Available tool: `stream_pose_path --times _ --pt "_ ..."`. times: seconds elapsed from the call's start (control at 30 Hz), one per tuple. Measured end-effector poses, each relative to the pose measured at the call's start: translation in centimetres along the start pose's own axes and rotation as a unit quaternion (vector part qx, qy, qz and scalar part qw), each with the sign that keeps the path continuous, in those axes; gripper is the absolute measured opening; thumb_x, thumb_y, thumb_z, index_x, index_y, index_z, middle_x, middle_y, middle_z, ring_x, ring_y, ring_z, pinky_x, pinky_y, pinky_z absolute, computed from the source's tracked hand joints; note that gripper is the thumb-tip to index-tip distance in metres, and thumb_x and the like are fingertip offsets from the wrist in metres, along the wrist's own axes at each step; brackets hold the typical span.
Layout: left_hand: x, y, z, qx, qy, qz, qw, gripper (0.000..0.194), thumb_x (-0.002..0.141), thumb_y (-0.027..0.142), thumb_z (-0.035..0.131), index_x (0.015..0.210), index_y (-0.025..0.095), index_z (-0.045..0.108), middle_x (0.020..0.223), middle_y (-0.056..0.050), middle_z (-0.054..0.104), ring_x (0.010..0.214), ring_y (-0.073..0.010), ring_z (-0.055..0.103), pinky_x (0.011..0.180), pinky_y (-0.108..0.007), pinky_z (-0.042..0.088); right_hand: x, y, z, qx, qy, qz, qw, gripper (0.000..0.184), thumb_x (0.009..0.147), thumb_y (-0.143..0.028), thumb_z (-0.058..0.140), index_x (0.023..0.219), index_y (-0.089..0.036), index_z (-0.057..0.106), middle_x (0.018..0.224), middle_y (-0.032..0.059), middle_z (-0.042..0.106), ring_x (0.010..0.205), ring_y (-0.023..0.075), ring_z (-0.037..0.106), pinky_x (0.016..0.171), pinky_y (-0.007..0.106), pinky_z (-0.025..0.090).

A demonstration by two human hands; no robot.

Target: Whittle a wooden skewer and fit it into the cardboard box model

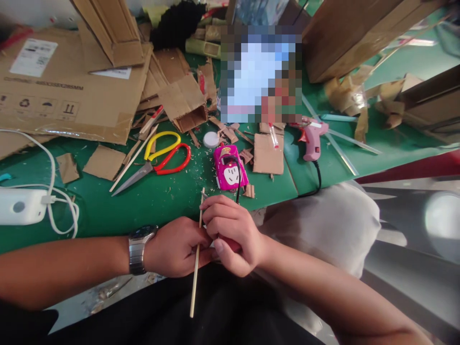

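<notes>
A thin wooden stick (194, 292), much like a chopstick, slants through my closed left hand (179, 247), pinched between thumb and finger. A watch (140, 247) is on that wrist. Pressed close against the stick's upper part is my right hand (233, 235), its fingers curled around a red-handled knife (230, 243). Most of this tool is hidden by the fingers; only a bit of grey metal shows beside the stick's top end. Both hands are at the green table's near edge, over my lap, just below a pink power socket adapter (230, 167).
Scissors (154, 163) with yellow and red handles lie left of the adapter. Cardboard scraps (183, 100) and shavings litter the green table (104, 206). A pink glue gun (312, 136) rests at right, near clear glue sticks (343, 155). A white power strip (21, 206) is at left.
</notes>
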State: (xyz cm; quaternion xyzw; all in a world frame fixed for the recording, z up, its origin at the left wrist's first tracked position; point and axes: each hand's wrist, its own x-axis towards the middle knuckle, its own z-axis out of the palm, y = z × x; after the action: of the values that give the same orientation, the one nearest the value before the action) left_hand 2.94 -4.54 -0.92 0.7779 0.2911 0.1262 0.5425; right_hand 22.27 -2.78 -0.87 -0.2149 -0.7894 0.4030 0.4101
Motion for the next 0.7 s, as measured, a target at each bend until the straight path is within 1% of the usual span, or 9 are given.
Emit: stream_pose_path --times 0.13,0.27,0.37,0.53,0.7 --pt "0.0 0.0 0.0 -0.011 -0.007 -0.004 1.000 0.036 0.097 0.040 0.057 0.072 0.016 0.066 0.073 -0.004 0.074 0.065 -0.0165 0.067 0.056 -0.027 0.036 -0.1 0.3 0.4 -0.011 -0.001 -0.012 1.000 0.002 0.080 -0.022 0.046 0.080 -0.023 0.048 0.079 0.0056 0.058 0.080 0.0210 0.056 0.092 0.045 0.055" --pt "0.0 0.0 0.1 -0.008 -0.003 -0.005 1.000 0.038 0.097 0.042 0.057 0.070 0.016 0.067 0.070 -0.004 0.074 0.063 -0.0166 0.066 0.055 -0.027 0.036 -0.2 0.6 0.6 -0.006 0.002 -0.020 1.000 0.002 0.078 -0.022 0.047 0.079 -0.023 0.047 0.080 0.0059 0.058 0.082 0.0216 0.055 0.091 0.045 0.055" --pt "0.0 0.0 0.1 -0.007 -0.006 -0.002 1.000 0.038 0.098 0.042 0.055 0.074 0.017 0.069 0.071 -0.004 0.074 0.062 -0.0165 0.066 0.055 -0.027 0.036 -0.3 0.9 0.8 -0.007 0.006 -0.028 1.000 0.003 0.077 -0.022 0.048 0.079 -0.023 0.046 0.080 0.0059 0.058 0.081 0.0214 0.054 0.089 0.045 0.056" --pt "0.0 0.1 0.1 0.005 -0.004 0.002 1.000 0.039 0.099 0.044 0.053 0.075 0.018 0.069 0.068 -0.003 0.072 0.059 -0.0160 0.065 0.054 -0.028 0.036 -0.6 1.3 1.1 -0.013 0.009 -0.049 0.999 0.003 0.077 -0.024 0.048 0.080 -0.023 0.045 0.079 0.0057 0.057 0.079 0.0212 0.054 0.090 0.045 0.056" --pt "0.1 0.1 0.2 0.024 -0.002 0.007 1.000 0.035 0.098 0.039 0.055 0.074 0.017 0.069 0.070 -0.004 0.074 0.060 -0.0164 0.066 0.054 -0.028 0.036 -0.8 1.7 1.2 -0.004 0.015 -0.063 0.998 0.005 0.077 -0.025 0.048 0.080 -0.023 0.045 0.078 0.0057 0.057 0.079 0.0213 0.054 0.088 0.044 0.057"
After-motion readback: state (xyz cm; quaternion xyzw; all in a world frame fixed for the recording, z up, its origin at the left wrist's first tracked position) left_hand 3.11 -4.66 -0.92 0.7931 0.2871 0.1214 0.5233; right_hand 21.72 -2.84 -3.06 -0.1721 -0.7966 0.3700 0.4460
